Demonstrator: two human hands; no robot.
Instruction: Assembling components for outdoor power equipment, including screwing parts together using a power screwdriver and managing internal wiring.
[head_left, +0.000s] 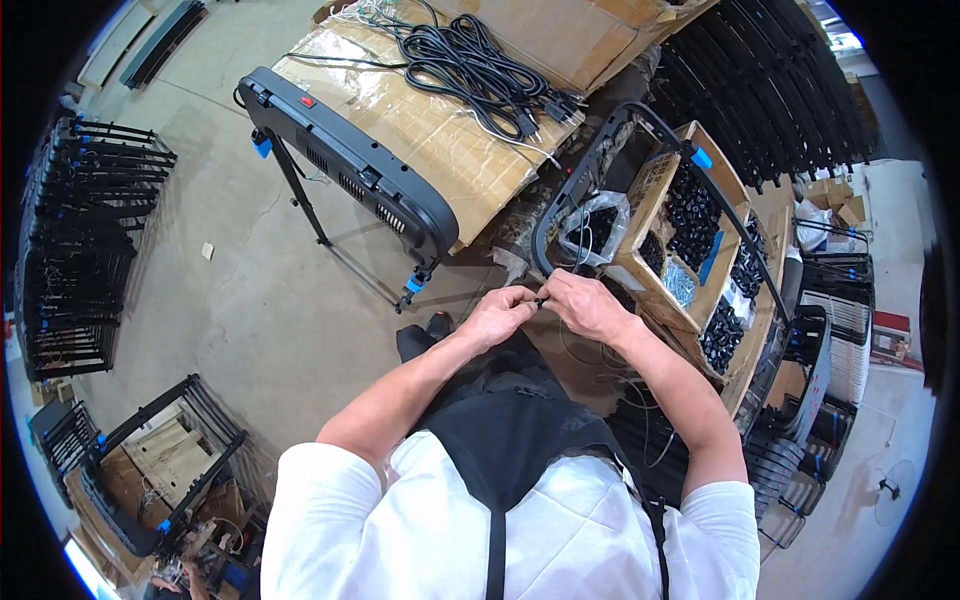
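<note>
In front of my body, my left hand (500, 314) and my right hand (587, 303) meet with fingertips pinched together. Between them is a small black piece (540, 301), too small to name and partly covered by the fingers. Just beyond the fingertips, the curved end of a black tubular frame (543, 238) with a blue clip (701, 157) leans against the workbench. Beside that frame, a wooden parts bin (642, 262) holds many black plastic parts (692, 215) and silver screws (680, 284). A clear plastic bag (605, 225) of black parts lies near the frame.
A long black housing (350, 165) with a red switch stands on legs at left, beside a cardboard-covered surface (450, 150) bearing coiled black power cords (475, 65). Stacked black frames (80, 240) stand far left, others (760, 90) upper right. Another person's hand (193, 578) shows lower left.
</note>
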